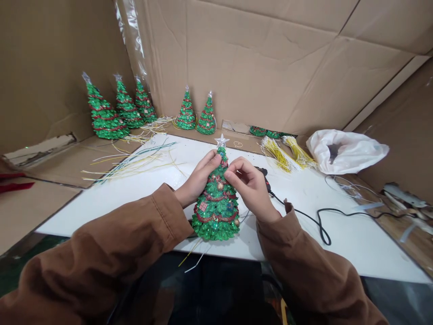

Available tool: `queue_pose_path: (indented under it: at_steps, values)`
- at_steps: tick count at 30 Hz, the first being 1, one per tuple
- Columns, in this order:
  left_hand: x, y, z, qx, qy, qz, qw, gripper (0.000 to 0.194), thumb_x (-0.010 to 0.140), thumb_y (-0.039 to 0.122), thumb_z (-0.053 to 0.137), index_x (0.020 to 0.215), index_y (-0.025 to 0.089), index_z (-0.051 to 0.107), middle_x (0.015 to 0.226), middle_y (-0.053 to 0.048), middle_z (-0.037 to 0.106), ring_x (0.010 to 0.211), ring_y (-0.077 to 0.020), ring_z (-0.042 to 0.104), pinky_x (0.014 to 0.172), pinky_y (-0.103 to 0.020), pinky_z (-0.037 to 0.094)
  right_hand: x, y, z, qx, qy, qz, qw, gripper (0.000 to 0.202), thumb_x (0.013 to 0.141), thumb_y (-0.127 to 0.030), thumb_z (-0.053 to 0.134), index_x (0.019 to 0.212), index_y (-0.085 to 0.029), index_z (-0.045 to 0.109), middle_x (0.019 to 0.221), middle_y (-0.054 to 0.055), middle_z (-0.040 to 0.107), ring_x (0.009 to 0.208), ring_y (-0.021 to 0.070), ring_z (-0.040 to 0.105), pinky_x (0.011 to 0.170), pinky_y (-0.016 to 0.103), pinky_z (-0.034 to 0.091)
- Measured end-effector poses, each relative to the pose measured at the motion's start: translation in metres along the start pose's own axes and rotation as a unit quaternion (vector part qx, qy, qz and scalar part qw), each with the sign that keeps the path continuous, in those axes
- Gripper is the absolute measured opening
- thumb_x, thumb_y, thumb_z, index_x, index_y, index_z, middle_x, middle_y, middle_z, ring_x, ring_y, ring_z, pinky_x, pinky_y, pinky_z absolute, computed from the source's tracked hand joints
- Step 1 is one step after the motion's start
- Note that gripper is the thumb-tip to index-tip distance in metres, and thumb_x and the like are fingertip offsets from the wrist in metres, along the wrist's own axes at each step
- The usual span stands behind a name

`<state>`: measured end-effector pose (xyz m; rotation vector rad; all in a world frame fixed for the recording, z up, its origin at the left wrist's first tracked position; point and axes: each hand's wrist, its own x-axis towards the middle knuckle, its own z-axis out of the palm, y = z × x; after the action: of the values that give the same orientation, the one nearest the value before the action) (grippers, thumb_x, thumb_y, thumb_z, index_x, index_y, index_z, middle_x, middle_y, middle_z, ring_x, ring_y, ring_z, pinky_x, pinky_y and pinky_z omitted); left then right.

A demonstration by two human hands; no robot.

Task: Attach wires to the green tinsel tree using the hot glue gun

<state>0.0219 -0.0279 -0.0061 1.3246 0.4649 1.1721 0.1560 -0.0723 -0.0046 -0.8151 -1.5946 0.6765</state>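
Observation:
A green glittery Christmas tree figurine [216, 207] with red garlands and small ornaments stands upright before me, a clear star [222, 141] at its tip. My left hand [202, 175] is closed around the tree's upper left side, the thumb just below the star. On the other side, my right hand [248, 183] pinches with thumb and forefinger close against the upper right side. Whatever lies in that pinch is hidden or too small to make out. A yellow and a white wire [194, 262] stick out below the tree's base.
More tree figurines [105, 115] stand along the cardboard wall at the back left. Loose wires [135, 164] lie on the white board at left. Bundles of yellow and white wires [279, 153], a white plastic bag [348, 151] and a black cable [321, 225] are at right.

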Motion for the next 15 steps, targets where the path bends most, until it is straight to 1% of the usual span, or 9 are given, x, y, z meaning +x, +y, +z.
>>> queue_pose_path:
  at_steps: [4, 6, 8, 10, 11, 12, 13, 14, 15]
  values:
    - [0.001, 0.001, -0.001, -0.02, 0.015, -0.021, 0.999, 0.029, 0.079, 0.045, 0.06, 0.08, 0.017, 0.054, 0.074, 0.001, 0.051, 0.067, -0.0107, 0.047, 0.062, -0.022, 0.039, 0.0, 0.0, 0.004, 0.043, 0.019, 0.043, 0.998, 0.015, 0.08, -0.033, 0.062, 0.077, -0.02, 0.056, 0.074, -0.003, 0.051, 0.067, 0.0097, 0.049, 0.063, 0.025, 0.042]
    - [0.001, 0.003, -0.002, -0.022, 0.02, -0.025, 0.999, 0.029, 0.078, 0.046, 0.061, 0.079, 0.017, 0.054, 0.073, 0.001, 0.052, 0.064, -0.0108, 0.048, 0.061, -0.022, 0.04, 0.002, 0.002, 0.002, 0.048, 0.033, 0.057, 0.997, 0.019, 0.079, -0.037, 0.062, 0.08, -0.02, 0.055, 0.072, -0.003, 0.052, 0.063, 0.0094, 0.048, 0.061, 0.025, 0.043]
    - [0.001, 0.004, -0.004, -0.024, 0.024, -0.031, 0.999, 0.03, 0.077, 0.046, 0.062, 0.079, 0.017, 0.055, 0.073, 0.0, 0.054, 0.063, -0.0109, 0.049, 0.06, -0.023, 0.04, 0.005, 0.009, -0.005, 0.016, 0.067, 0.059, 0.996, 0.021, 0.08, -0.041, 0.058, 0.082, -0.021, 0.053, 0.07, -0.003, 0.052, 0.06, 0.0097, 0.047, 0.06, 0.026, 0.043]
    - [0.001, 0.004, -0.005, -0.029, 0.03, -0.04, 0.998, 0.03, 0.076, 0.046, 0.062, 0.08, 0.017, 0.055, 0.074, 0.0, 0.055, 0.063, -0.0111, 0.05, 0.06, -0.024, 0.041, 0.008, 0.017, -0.019, -0.084, 0.121, 0.052, 0.988, 0.023, 0.083, -0.043, 0.052, 0.081, -0.02, 0.052, 0.071, -0.001, 0.053, 0.063, 0.0117, 0.049, 0.064, 0.029, 0.045]
    - [0.001, 0.004, -0.006, -0.033, 0.034, -0.045, 0.998, 0.031, 0.076, 0.047, 0.063, 0.081, 0.017, 0.055, 0.074, 0.0, 0.056, 0.063, -0.0113, 0.051, 0.059, -0.024, 0.042, 0.01, 0.022, -0.027, -0.169, 0.148, 0.051, 0.973, 0.023, 0.083, -0.043, 0.051, 0.079, -0.02, 0.052, 0.074, 0.001, 0.055, 0.068, 0.0139, 0.051, 0.068, 0.031, 0.045]
    - [0.002, 0.003, -0.007, -0.038, 0.04, -0.05, 0.997, 0.031, 0.076, 0.047, 0.063, 0.081, 0.017, 0.055, 0.074, 0.0, 0.056, 0.062, -0.0113, 0.052, 0.059, -0.024, 0.042, 0.01, 0.026, -0.036, -0.277, 0.166, 0.059, 0.945, 0.024, 0.082, -0.043, 0.051, 0.077, -0.019, 0.053, 0.077, 0.004, 0.057, 0.075, 0.017, 0.053, 0.074, 0.035, 0.045]
    - [0.002, 0.003, -0.008, -0.043, 0.046, -0.055, 0.996, 0.031, 0.075, 0.047, 0.063, 0.08, 0.017, 0.056, 0.073, 0.0, 0.056, 0.062, -0.0113, 0.052, 0.059, -0.024, 0.042, 0.01, 0.03, -0.046, -0.382, 0.183, 0.083, 0.902, 0.026, 0.079, -0.044, 0.054, 0.077, -0.018, 0.054, 0.082, 0.008, 0.058, 0.084, 0.0217, 0.054, 0.079, 0.04, 0.044]
    - [0.003, 0.002, -0.009, -0.048, 0.052, -0.06, 0.996, 0.031, 0.075, 0.047, 0.063, 0.08, 0.017, 0.056, 0.072, 0.0, 0.056, 0.061, -0.0112, 0.052, 0.058, -0.024, 0.042, 0.01, 0.033, -0.055, -0.462, 0.195, 0.129, 0.856, 0.031, 0.077, -0.047, 0.055, 0.08, -0.017, 0.055, 0.09, 0.013, 0.059, 0.093, 0.0268, 0.053, 0.082, 0.044, 0.043]
    - [0.003, 0.001, -0.01, -0.054, 0.057, -0.065, 0.995, 0.031, 0.075, 0.047, 0.063, 0.08, 0.017, 0.056, 0.071, 0.0, 0.056, 0.06, -0.0109, 0.052, 0.057, -0.024, 0.042, 0.009, 0.036, -0.063, -0.515, 0.193, 0.192, 0.813, 0.039, 0.076, -0.052, 0.055, 0.085, -0.014, 0.057, 0.096, 0.018, 0.059, 0.099, 0.0314, 0.053, 0.083, 0.046, 0.042]
